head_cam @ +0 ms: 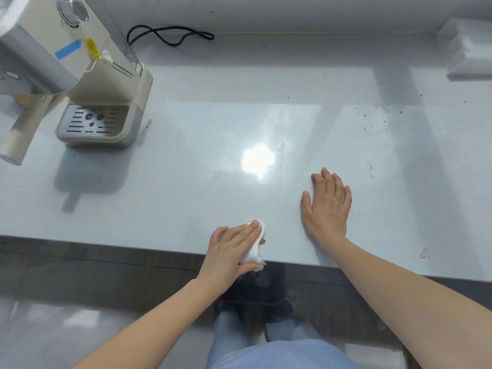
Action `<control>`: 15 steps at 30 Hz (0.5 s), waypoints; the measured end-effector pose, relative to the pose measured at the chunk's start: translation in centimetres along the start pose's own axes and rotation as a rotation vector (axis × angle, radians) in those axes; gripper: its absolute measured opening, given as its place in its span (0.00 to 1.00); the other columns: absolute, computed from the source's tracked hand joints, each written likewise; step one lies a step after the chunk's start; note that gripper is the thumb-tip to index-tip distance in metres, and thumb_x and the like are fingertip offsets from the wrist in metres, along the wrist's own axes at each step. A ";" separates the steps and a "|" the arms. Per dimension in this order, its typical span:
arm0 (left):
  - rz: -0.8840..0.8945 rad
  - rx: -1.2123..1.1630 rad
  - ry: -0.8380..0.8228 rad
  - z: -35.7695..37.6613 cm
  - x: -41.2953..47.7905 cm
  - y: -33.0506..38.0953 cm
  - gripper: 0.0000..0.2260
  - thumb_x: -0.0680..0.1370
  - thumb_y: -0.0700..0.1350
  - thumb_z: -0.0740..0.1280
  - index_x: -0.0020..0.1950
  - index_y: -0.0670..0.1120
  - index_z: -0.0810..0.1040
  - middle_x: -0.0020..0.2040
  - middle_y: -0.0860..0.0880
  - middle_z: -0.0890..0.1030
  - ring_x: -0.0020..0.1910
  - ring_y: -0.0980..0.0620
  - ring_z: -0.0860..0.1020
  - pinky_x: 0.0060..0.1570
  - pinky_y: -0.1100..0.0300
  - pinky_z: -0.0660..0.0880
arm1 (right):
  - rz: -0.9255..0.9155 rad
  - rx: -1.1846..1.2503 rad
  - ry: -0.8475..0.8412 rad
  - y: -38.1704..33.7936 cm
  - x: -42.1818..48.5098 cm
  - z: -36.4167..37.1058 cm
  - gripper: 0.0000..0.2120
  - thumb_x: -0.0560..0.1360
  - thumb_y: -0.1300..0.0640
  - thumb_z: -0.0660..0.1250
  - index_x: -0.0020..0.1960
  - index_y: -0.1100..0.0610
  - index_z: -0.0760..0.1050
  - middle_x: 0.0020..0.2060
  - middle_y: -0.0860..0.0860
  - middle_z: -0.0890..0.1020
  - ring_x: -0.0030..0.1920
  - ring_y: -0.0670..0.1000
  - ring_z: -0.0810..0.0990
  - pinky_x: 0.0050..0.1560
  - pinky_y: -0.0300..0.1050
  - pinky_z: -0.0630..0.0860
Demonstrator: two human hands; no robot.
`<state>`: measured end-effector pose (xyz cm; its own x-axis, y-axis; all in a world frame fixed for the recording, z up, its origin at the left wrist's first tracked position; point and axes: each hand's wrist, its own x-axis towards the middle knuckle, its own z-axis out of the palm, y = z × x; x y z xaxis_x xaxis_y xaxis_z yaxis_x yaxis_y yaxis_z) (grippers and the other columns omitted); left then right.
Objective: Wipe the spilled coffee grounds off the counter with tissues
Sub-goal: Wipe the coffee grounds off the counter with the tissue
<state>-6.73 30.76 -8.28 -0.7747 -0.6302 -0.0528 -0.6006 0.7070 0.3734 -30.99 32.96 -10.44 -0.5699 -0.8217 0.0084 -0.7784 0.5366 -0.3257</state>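
The espresso machine (106,75) at the far left has a drip tray (95,121) with a slotted metal grate bearing a few dark spots. Below the counter's front edge stands a dark bin (255,286), too blurred to show its contents.

The tissue (253,253) is a white crumpled wad at the front edge of the counter (186,182). The left hand (231,251) grips it, fingers laid over it and thumb curled under. The right hand (327,206) lies flat, palm down, fingers straight, holding nothing.

The counter is pale, glossy and finely speckled, with a bright glare spot. Scattered coffee grounds (400,112) dot it well beyond the right hand, and a brown stain (422,255) sits near the front edge. A black cable (170,35) loops at the back wall, and a blurred white box (468,49) sits in the far right corner.
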 end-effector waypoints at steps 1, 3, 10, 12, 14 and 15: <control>0.022 0.010 0.015 0.2 0.1 0.1 0.36 0.65 0.59 0.74 0.70 0.50 0.70 0.70 0.55 0.71 0.64 0.54 0.74 0.65 0.53 0.62 | 0.000 0.000 -0.001 0.0 0.0 0.0 0.22 0.78 0.49 0.54 0.71 0.54 0.63 0.74 0.52 0.63 0.75 0.54 0.55 0.75 0.58 0.48; 0.055 0.016 0.044 0.5 0.1 0.2 0.34 0.63 0.56 0.77 0.68 0.50 0.73 0.68 0.55 0.74 0.62 0.54 0.76 0.64 0.55 0.61 | -0.002 -0.004 -0.002 0.1 0.0 0.0 0.22 0.78 0.49 0.54 0.71 0.54 0.62 0.74 0.52 0.63 0.75 0.54 0.55 0.75 0.58 0.49; 0.098 -0.035 0.155 1.9 0.0 0.9 0.29 0.64 0.49 0.79 0.64 0.51 0.77 0.64 0.56 0.78 0.60 0.58 0.72 0.60 0.58 0.60 | -0.010 0.001 0.012 0.2 0.0 0.2 0.22 0.78 0.49 0.53 0.70 0.54 0.62 0.74 0.52 0.63 0.75 0.54 0.55 0.75 0.58 0.49; 0.091 -0.059 0.179 2.3 0.1 1.0 0.28 0.64 0.48 0.79 0.63 0.51 0.78 0.63 0.56 0.78 0.59 0.58 0.71 0.59 0.59 0.61 | -0.009 0.013 0.013 0.2 0.1 0.3 0.22 0.78 0.49 0.53 0.70 0.54 0.63 0.74 0.52 0.63 0.75 0.54 0.55 0.75 0.57 0.49; 0.071 -0.078 0.191 2.5 0.0 1.2 0.28 0.64 0.48 0.80 0.62 0.51 0.78 0.63 0.56 0.79 0.59 0.58 0.71 0.58 0.59 0.62 | -0.011 0.022 0.016 0.3 0.1 0.3 0.22 0.78 0.49 0.53 0.71 0.54 0.63 0.74 0.52 0.63 0.75 0.54 0.55 0.75 0.57 0.49; 0.055 -0.089 0.197 2.7 -0.1 1.4 0.28 0.63 0.48 0.80 0.62 0.51 0.78 0.63 0.56 0.79 0.59 0.58 0.71 0.58 0.59 0.62 | -0.012 0.026 0.020 0.3 0.1 0.4 0.22 0.78 0.49 0.53 0.71 0.54 0.63 0.74 0.52 0.63 0.75 0.54 0.55 0.75 0.57 0.48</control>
<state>-8.08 32.67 -10.21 -0.7466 -0.6485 0.1484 -0.5321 0.7160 0.4518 -31.21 33.00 -10.88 -0.5655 -0.8241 0.0311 -0.7785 0.5210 -0.3501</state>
